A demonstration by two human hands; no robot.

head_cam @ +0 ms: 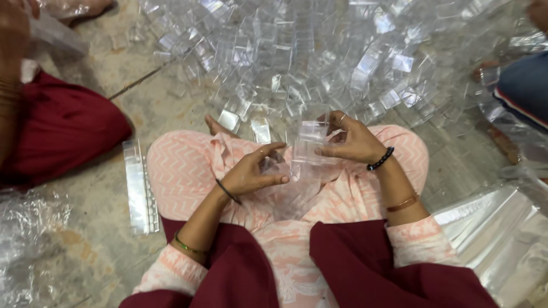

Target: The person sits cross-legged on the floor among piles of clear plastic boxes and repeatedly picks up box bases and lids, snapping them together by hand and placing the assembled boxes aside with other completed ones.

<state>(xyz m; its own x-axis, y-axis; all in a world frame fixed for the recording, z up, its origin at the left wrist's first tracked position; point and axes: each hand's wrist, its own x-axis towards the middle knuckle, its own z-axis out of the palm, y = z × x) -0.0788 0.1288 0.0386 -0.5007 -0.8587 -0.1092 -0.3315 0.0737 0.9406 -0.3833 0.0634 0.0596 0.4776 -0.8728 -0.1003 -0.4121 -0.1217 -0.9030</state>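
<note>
Your left hand [251, 174] and right hand [351, 140] both grip one clear box [311, 151] mid-assembly; big pile [319, 57] on the floor [108, 74] remains.

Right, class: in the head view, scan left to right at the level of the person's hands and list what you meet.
dark red cloth of a neighbour → flat stack of clear plastic strips → left hand → clear plastic box → right hand → black bead bracelet → shiny plastic sheeting
</note>
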